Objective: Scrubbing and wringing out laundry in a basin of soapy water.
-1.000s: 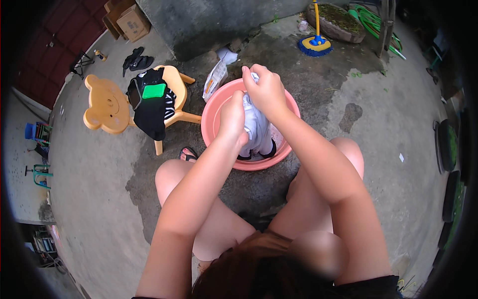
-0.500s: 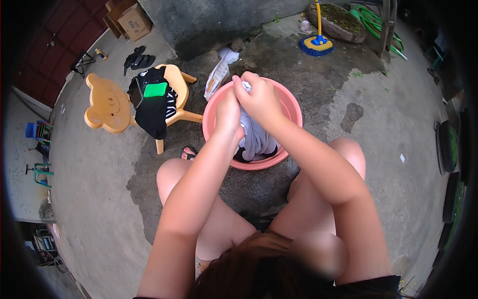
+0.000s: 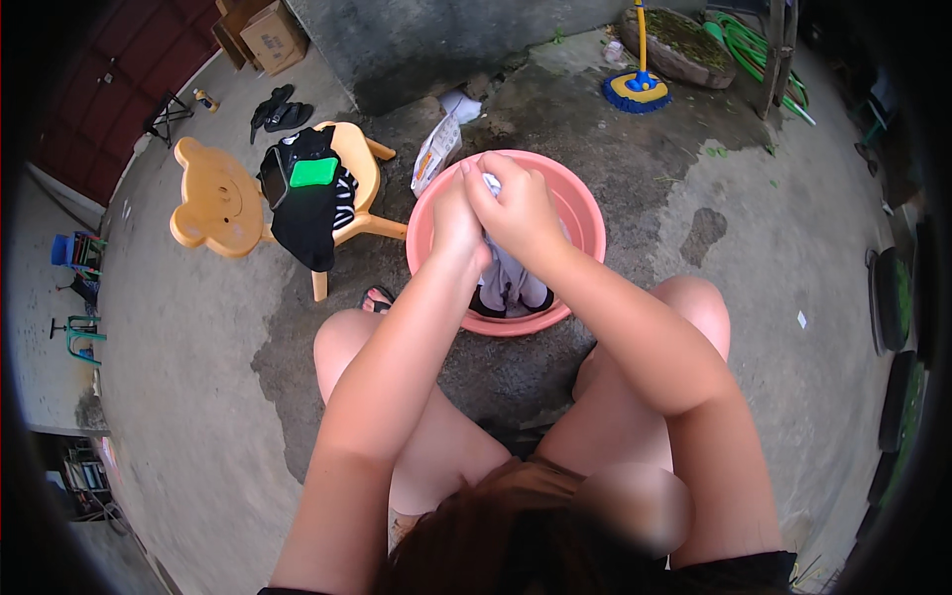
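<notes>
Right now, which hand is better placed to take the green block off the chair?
Probably the left hand: it is nearer the green block and chair than the right hand, though both grip the pale cloth.

Basin: salmon pink. Cloth: pale grey-lavender, black showing at lower end. Chair: yellow-orange; smiling-face pattern on backrest. Garments: black, one part white-striped. Flat block: bright green. Mop: yellow, blue fringe.

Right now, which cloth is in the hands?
The pale cloth in the pink tub: left hand and right hand grip it. The black cloth lies on the yellow chair, untouched.
</notes>
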Available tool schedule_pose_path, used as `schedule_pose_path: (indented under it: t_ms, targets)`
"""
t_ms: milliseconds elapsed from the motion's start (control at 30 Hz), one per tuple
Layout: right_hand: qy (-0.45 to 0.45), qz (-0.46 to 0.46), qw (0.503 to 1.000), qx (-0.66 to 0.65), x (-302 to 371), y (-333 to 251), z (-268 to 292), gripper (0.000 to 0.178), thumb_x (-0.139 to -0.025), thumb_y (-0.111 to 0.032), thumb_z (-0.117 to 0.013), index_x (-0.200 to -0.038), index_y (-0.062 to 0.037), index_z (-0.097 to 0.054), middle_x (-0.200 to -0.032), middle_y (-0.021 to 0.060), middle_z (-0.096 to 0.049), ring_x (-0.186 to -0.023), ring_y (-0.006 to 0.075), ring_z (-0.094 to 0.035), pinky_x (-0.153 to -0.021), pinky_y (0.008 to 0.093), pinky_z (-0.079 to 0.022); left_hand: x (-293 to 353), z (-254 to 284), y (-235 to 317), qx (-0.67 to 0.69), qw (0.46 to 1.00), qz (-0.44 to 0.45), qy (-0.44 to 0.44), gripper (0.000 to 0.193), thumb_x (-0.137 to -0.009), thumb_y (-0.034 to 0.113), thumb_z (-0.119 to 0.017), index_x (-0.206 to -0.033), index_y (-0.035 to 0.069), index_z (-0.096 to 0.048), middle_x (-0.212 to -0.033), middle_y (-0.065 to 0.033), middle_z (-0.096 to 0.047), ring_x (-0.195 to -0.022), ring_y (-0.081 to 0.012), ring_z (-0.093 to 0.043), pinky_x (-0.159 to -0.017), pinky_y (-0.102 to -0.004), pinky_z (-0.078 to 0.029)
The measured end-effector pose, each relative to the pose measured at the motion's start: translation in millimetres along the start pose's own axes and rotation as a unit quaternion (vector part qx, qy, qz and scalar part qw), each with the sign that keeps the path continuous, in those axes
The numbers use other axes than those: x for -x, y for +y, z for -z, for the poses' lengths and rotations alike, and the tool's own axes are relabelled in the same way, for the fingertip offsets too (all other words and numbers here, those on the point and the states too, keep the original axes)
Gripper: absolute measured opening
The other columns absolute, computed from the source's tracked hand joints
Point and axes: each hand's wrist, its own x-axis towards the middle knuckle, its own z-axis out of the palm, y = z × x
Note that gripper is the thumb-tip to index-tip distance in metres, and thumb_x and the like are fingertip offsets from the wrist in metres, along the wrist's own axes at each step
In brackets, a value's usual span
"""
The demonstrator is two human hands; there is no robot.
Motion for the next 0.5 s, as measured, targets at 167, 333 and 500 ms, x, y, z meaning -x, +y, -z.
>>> schedule_pose_path:
  t_ms: [167,333,500]
  targets:
    - [0.019,-0.061,0.998,0.020,-22,12,15,0.036,-0.089,-0.034,-0.056,-0.075,-0.0012,-0.060,-0.060,0.0213,-0.059,-0.061,0.0409,-0.061,-0.054,0.0446,-0.046,4,-5,-3,-0.047,0.998,0.027,-0.018,0.035,-0.095,0.035,-0.050,-0.112,0.004,-0.054,-0.104,-0.0109,-0.062,-0.085,-0.0210,-0.064,-0.075,-0.0364,-0.053]
    - [-0.003,0.053,0.998,0.035,8,-8,3,0.029,-0.089,-0.033,-0.056,-0.079,-0.0064,-0.062,-0.059,0.0176,-0.061,-0.057,0.0360,-0.062,-0.053,0.0445,-0.048,3,-1,-2,-0.005,1.000,-0.006,-0.015,0.032,-0.096,0.032,-0.047,-0.107,0.003,-0.056,-0.098,-0.0100,-0.062,-0.084,-0.0181,-0.064,-0.072,-0.0350,-0.052]
    - [0.059,0.054,0.992,0.095,-20,14,15,0.029,-0.088,-0.033,-0.056,-0.077,-0.0061,-0.061,-0.059,0.0177,-0.061,-0.057,0.0361,-0.063,-0.052,0.0442,-0.048,12,-13,-5,-0.035,0.999,0.006,-0.029,0.031,-0.097,0.029,-0.045,-0.103,0.002,-0.059,-0.096,-0.0070,-0.061,-0.088,-0.0144,-0.062,-0.073,-0.0314,-0.051]
